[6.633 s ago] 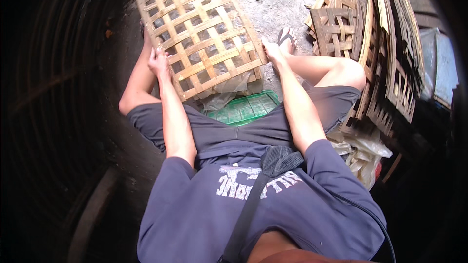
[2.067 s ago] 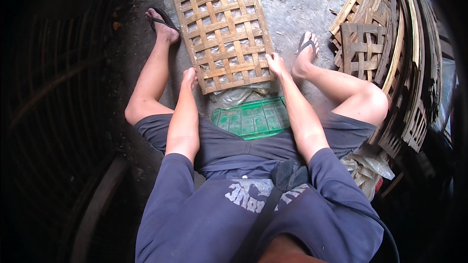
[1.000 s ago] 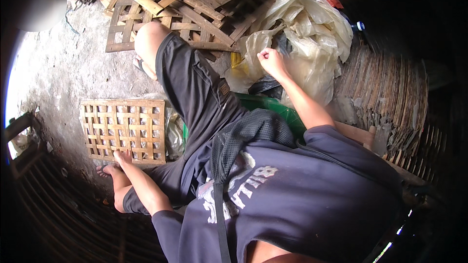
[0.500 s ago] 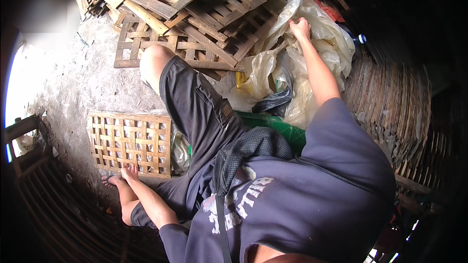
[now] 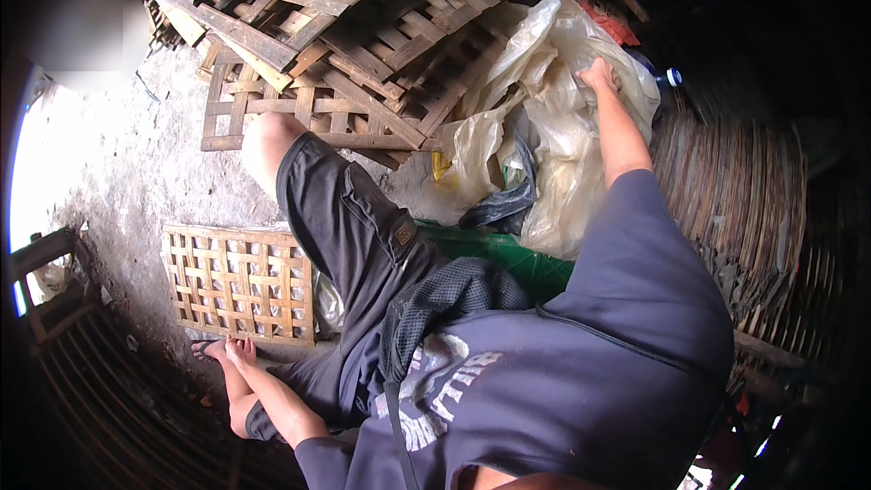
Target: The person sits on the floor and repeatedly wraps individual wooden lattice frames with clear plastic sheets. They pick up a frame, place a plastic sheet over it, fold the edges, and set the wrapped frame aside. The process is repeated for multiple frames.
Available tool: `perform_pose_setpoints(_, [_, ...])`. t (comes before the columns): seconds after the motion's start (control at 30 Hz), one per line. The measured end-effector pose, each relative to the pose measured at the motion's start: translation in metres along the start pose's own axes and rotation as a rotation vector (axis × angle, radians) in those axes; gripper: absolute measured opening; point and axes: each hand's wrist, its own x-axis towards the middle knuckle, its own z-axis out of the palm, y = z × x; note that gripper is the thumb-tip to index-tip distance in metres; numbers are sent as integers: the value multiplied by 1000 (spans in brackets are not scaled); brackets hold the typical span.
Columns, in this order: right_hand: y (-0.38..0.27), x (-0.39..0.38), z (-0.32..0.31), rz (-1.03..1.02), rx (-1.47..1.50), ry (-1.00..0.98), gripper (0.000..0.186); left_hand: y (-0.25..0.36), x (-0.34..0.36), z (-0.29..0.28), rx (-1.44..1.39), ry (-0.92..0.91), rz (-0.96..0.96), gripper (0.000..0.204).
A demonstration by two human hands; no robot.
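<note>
My right hand (image 5: 601, 77) reaches into a heap of crumpled, translucent plastic sheets (image 5: 562, 181) at upper right, fingers closed on the plastic. At lower left, my left hand (image 5: 240, 354) is by the near edge of a woven bamboo panel (image 5: 257, 272), its fingers loosely bent and apart. That panel lies flat on some plastic. A green plastic crate (image 5: 544, 265) sits under the heap, beside my lap. A dark plastic piece (image 5: 499, 204) hangs among the pale sheets.
Loose, worn bamboo lattice panels (image 5: 345, 63) are piled at the top. A tight stack of slats (image 5: 726, 200) stands at right. A blue-capped bottle (image 5: 670, 77) lies behind the plastic. The concrete floor (image 5: 127, 163) extends left, beside a dark slatted structure (image 5: 73, 327).
Earlier both hands held the panel in front of me. My view has since turned right, and my right hand has moved up and rightward into the plastic heap.
</note>
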Motion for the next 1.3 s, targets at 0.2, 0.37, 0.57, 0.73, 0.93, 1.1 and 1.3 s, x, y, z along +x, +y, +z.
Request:
perform_pose_setpoints(0.2, [10,46,-9,-151,58,249,20,28,-3,-14,-21,-88,15,45])
perform_pose_setpoints(0.37, [14,48,-140,-313,336,522,26,112,-60,10,-2,-354,393,53])
perform_pose_setpoints(0.57, [16,23,-284,-200,408,595,36,201,-135,26,11,-551,734,49])
perform_pose_setpoints(0.73, [30,-12,-380,-351,410,1013,36,201,-195,40,45,-666,912,47])
perform_pose_setpoints(0.93, [-110,-219,-448,-1207,195,890,15,198,-239,40,138,-643,1137,45])
perform_pose_setpoints(1.1, [-220,-381,-414,-1688,140,507,23,178,-308,75,212,-786,1379,41])
perform_pose_setpoints(1.3, [-396,-521,-329,-1978,443,-496,30,163,-355,57,155,-744,1337,99])
